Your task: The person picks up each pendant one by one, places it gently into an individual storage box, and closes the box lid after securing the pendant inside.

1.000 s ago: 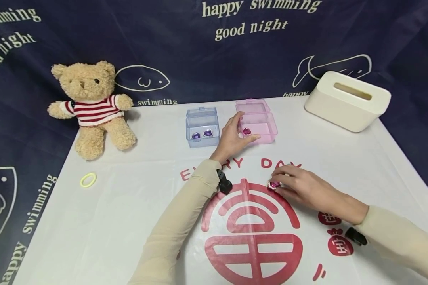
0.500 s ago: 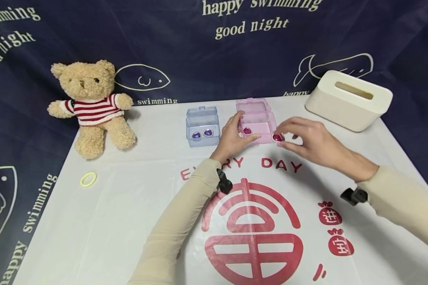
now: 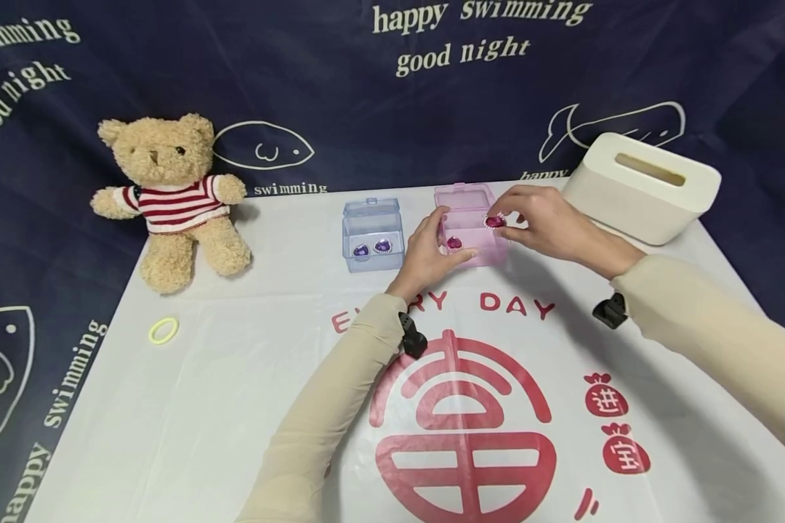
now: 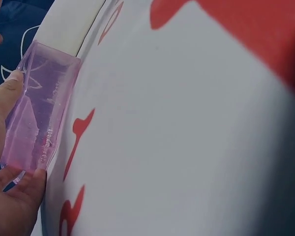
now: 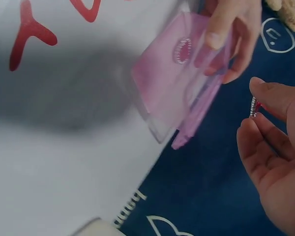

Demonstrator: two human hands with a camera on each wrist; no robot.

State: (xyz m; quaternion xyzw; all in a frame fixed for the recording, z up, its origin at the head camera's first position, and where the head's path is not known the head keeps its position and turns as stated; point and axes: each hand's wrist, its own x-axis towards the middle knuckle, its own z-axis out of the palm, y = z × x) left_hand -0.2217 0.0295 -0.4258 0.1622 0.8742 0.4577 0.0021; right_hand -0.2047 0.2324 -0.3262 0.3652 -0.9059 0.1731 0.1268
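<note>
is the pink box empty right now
No, one pink gem lies inside the pink box, while the right hand pinches another.

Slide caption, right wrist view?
Right hand pinching a pink jewel; left hand gripping the open pink box, a second jewel inside.

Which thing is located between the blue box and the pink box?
In the head view, the left hand lies between the blue box and pink box, touching the latter.
</note>
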